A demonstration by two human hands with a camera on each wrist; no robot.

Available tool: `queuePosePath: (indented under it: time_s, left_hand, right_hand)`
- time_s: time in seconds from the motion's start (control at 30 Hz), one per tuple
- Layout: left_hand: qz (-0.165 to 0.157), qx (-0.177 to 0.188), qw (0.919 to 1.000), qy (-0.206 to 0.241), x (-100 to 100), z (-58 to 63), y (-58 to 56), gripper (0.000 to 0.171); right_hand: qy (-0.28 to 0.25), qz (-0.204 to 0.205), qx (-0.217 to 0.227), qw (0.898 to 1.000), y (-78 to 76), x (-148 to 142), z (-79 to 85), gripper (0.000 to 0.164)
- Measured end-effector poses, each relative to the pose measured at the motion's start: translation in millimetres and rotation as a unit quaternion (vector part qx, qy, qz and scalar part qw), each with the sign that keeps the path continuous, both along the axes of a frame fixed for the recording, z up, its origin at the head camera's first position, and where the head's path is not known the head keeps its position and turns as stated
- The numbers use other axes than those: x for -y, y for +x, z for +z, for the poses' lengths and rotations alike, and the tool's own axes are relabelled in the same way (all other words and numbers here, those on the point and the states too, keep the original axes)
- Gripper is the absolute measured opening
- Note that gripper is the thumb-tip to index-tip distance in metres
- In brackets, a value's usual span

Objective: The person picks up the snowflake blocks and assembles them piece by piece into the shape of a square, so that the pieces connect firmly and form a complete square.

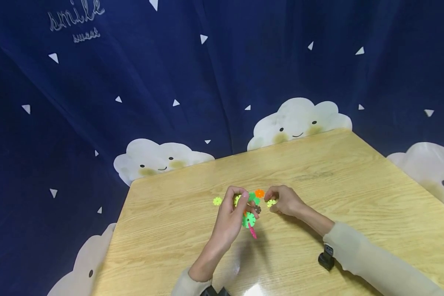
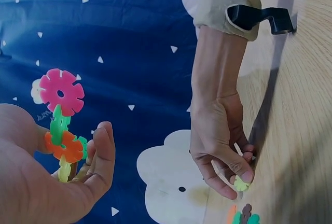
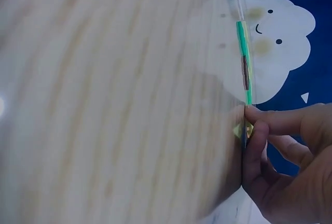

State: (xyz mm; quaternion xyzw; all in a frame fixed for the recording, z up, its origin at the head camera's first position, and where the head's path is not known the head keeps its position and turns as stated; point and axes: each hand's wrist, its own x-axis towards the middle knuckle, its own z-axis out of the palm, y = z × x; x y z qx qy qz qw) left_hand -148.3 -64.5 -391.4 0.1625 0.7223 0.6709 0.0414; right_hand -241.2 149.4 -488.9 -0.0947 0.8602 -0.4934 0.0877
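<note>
My left hand [image 1: 225, 222] is raised above the table and grips a chain of notched plastic snowflake discs. In the left wrist view the chain runs from a pink disc [image 2: 72, 93] through a green disc [image 2: 58, 125] and an orange disc [image 2: 65, 150] to a yellow disc [image 2: 64, 169], partly hidden by fingers; another green edge shows beside the orange one. My right hand [image 1: 287, 201] is low over the tabletop, pinching a loose yellow-green disc [image 1: 271, 203] between thumb and fingers. In the right wrist view its fingertips touch or nearly touch the table.
On the wooden table [image 1: 163, 230], between and behind the hands, lie an orange disc [image 1: 259, 193], green discs [image 1: 253, 197] and a brown disc [image 1: 258, 209]. A yellow disc [image 1: 217, 201] lies left of the left hand. A dark blue curtain [image 1: 222, 74] with clouds hangs behind the table.
</note>
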Motion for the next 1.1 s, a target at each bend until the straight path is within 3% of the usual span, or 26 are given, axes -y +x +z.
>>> queuePosePath:
  time_s: [0.23,0.6,0.83,1.1]
  left_hand:
    - [-0.005,-0.008,1.0,0.0,-0.2,-0.5,0.1,0.031]
    - [-0.007,-0.006,1.0,-0.003,0.3,1.4,-0.7,0.032]
    - [-0.013,0.0,0.9999,0.0,1.4,3.6,-1.1,0.031]
    - [-0.009,0.0,1.0,0.002,0.6,3.5,-1.5,0.03]
  right_hand:
    - [-0.011,0.02,0.037,0.999,2.6,-2.7,3.2,0.02]
    - [-0.071,0.105,0.052,0.991,4.2,-8.7,10.3,0.015]
    - [-0.099,0.108,0.077,0.986,11.7,-7.8,15.7,0.015]
    - [-0.137,0.123,0.066,0.981,22.2,-8.9,28.9,0.01]
